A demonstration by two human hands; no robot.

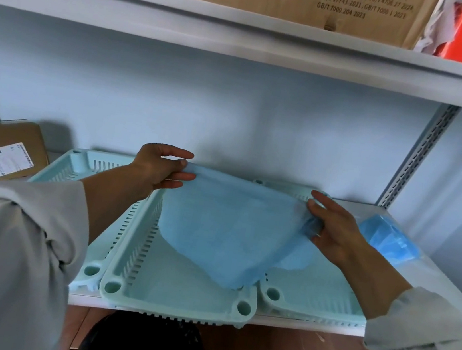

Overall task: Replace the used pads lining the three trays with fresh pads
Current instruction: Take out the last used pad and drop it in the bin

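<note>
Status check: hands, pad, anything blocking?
Left hand and right hand each grip blue pad. Pad held above middle tray. Nothing blocking.

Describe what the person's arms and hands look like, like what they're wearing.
Both arms wear loose, light grey long sleeves, pushed up so the forearms are bare. The left hand and right hand are bare: no gloves, and no rings, watch or bracelets show. The fabric looks plain, with no markings.
</note>
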